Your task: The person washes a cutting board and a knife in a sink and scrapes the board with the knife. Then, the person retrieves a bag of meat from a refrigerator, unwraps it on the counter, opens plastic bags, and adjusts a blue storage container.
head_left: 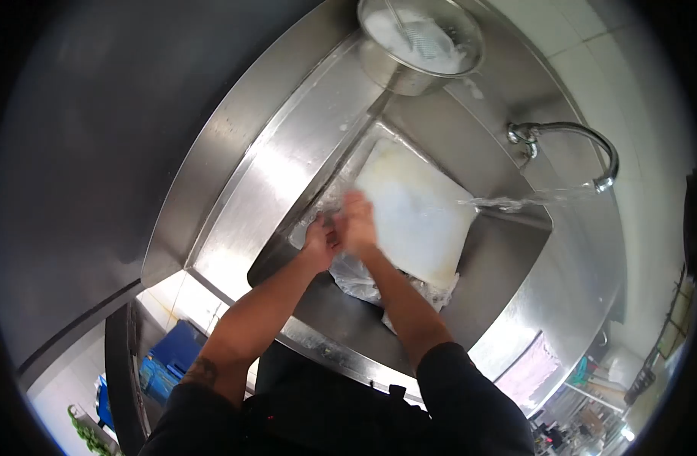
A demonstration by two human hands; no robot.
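Note:
Both my hands are together over the left part of the metal sink basin. My left hand [319, 240] has its fingers partly curled beside my right hand, and nothing shows in it. Blurred by motion, my right hand [355, 222] overlaps the left edge of a white cutting board [417, 209] in the basin; whether it touches the board I cannot tell. Below my hands lies a clear plastic bag [354, 278], partly under the board. Water [515, 204] runs from the curved faucet [608, 156] toward the board's right corner.
A metal pot [403, 74] with suds and a wire utensil stands on the sink's far ledge. The steel counter rim [318, 346] runs between my body and the basin. Blue containers [170, 357] are on the floor at lower left. A pink sheet [532, 368] lies at lower right.

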